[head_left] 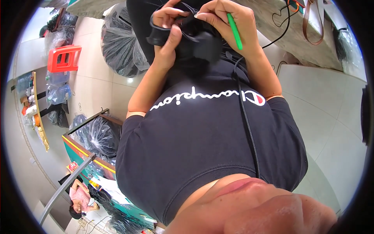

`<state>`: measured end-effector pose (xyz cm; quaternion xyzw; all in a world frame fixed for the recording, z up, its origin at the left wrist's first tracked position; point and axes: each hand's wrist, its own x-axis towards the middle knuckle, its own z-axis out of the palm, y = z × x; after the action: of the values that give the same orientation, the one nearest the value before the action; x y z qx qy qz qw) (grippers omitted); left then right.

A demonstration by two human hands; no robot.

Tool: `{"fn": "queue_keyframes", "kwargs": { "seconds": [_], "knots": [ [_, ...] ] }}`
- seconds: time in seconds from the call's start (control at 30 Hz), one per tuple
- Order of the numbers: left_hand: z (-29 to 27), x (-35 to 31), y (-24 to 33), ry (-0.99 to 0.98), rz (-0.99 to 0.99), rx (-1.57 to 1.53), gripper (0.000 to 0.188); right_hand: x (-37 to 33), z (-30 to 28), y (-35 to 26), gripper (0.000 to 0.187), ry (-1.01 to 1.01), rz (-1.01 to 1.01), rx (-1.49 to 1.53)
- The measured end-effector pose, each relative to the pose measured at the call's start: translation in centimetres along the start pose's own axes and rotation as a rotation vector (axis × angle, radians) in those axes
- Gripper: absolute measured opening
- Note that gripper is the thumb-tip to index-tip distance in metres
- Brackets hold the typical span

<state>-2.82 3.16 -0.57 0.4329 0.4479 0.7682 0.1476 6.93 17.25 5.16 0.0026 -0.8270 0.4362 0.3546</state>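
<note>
The black T-shirt (202,140) of the person wearing the camera fills the middle of the frame, with a thin black cable (246,124) running down its front from the hands. Pale floor tiles (331,117) spread to the right and upper left. At the upper left stand clear plastic sacks of dark goods (120,43), with a red plastic stool (64,57) beside them; another sack sits in a green-edged bin (87,146) at the lower left, and below it a second person in a pink top (80,195) crouches on the floor.

At the top centre both hands meet over a small black strap-and-fabric piece (194,39), held just in front of the chest. The left hand (167,35) is closed around its left end, thumb pressed up along the strap and fingers curled over the top. The right hand (230,21) pinches the piece's upper edge with bent fingers while also clamping a slim green stick (235,31) that angles down past the palm.

By the look of it, the step in hand is fitting or threading the black piece, with the green stick as the tool. The next move seems to call for a steady left grip and a fine turn of the right fingers to bring the stick's tip to the strap; the exact spot is hidden by the fingers.
</note>
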Motion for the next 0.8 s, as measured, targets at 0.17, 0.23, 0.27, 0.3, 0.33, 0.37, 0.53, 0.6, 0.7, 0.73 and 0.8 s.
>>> {"fn": "queue_keyframes", "kwargs": {
  "seconds": [0.17,0.23,0.27,0.3,0.33,0.37,0.53,0.6,0.7,0.73,0.8],
  "knots": [
    [0.7,-1.8,-0.2,0.323,0.123,0.401,0.018,-0.4,0.4,0.7,0.031,0.11,-0.123,0.053],
    [0.5,-2.3,0.0,0.207,0.34,0.677,0.021,-0.3,0.4,0.0,0.029,0.148,-0.044,0.041],
    [0.4,-2.4,0.1,0.208,0.341,0.678,0.021,-0.3,0.3,-0.3,0.026,0.19,0.036,0.028],
    [0.3,-2.6,0.2,0.166,0.32,0.695,0.02,-0.4,0.3,-0.1,0.026,0.189,0.034,0.028],
    [0.3,-3.0,0.3,0.123,0.298,0.711,0.019,-0.6,0.3,0.3,0.022,0.202,0.027,0.08],
    [-0.1,-3.7,0.4,0.072,0.186,0.613,0.014,-0.7,0.2,0.5,0.017,0.216,0.019,0.133],
    [0.8,-2.3,-1.1,0.04,-0.062,0.725,0.032,-0.9,0.7,0.2,0.011,0.184,-0.041,-0.048],
    [1.3,-2.4,-1.5,0.027,-0.327,0.461,0.036,-1.1,0.9,0.4,0.011,0.182,-0.051,-0.069],
    [1.6,-2.0,-1.0,0.118,-0.486,0.18,0.031,-1.1,0.8,0.3,0.012,0.164,0.002,-0.063],
    [1.6,-1.7,-0.8,0.19,-0.56,-0.028,0.029,-0.9,0.7,0.0,0.011,0.172,-0.001,-0.073],
    [1.3,-1.3,-1.0,0.242,-0.5,-0.06,0.025,-0.8,0.5,-0.1,0.011,0.179,-0.006,-0.083]
  ]
}}
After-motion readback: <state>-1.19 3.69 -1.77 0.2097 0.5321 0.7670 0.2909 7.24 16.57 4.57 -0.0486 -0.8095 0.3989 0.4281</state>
